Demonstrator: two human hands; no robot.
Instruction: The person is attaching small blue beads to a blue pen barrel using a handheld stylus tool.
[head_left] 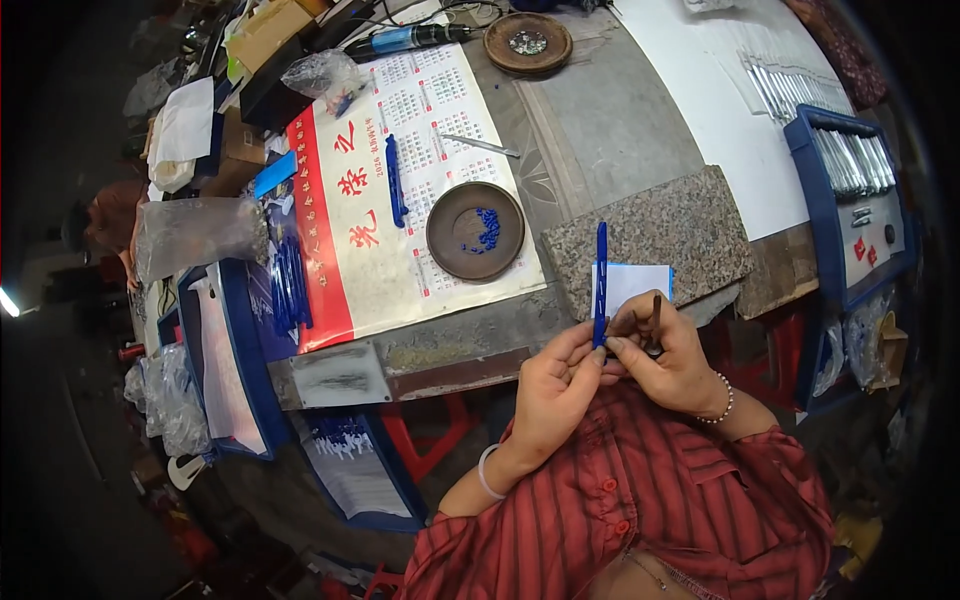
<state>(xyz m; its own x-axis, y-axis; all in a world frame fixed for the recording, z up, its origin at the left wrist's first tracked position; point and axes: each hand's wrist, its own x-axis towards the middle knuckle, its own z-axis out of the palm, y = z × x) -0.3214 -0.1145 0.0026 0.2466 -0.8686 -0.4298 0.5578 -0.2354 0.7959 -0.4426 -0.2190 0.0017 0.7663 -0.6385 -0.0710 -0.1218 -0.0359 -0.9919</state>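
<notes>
Upright in front of my chest is a slim blue pen-shaped stick (601, 270) with pale markings. My left hand (558, 388) pinches its lower end, fingers closed. My right hand (668, 366) is closed too, its thumb and fingertips meeting the same lower end. A dark, thin-handled tool (656, 318) also sticks up from the right hand; its tip is hidden. Behind the hands, a white pad with a blue edge (640, 278) lies by a speckled granite slab (690, 215). A round brown dish (440, 255) holds small blue pieces (488, 230).
A red-and-white calendar sheet (370, 290) covers the left of the table, with blue sticks (395, 180) and a silver tool (480, 145) on it. Blue trays (228, 320) stand at the left; another tray (835, 260) with silvery sticks is at right. A second dish (495, 58) sits far back.
</notes>
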